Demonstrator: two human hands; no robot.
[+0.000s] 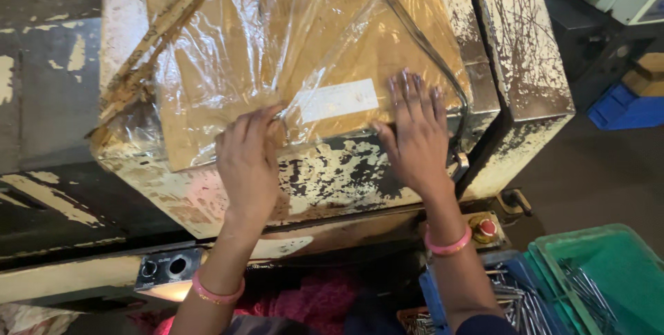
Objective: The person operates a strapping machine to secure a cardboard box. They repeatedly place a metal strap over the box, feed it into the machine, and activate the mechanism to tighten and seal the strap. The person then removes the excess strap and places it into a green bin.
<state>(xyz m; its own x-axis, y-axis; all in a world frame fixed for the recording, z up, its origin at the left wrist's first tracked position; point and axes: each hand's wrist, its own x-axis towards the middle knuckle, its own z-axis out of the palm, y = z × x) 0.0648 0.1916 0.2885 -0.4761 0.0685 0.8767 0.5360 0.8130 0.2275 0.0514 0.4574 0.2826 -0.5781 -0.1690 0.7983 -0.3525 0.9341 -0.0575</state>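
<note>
A flat brown cardboard packet (228,65) wrapped in clear plastic film lies on top of a worn cream machine housing (325,176) with flaking paint. A white label (337,100) sits near its front edge. My left hand (247,159) rests on the packet's front left edge, fingers together pressing the film. Fingers spread, my right hand (415,134) lies flat on the packet's front right corner, beside a dark curved cable (443,72). Both wrists wear pink bangles.
A red round button (486,227) sits on the machine's front ledge at right, a black control panel (166,269) at lower left. Blue (432,293) and green (609,266) bins with several metal rods stand at the lower right. A blue crate (626,107) is on the floor, far right.
</note>
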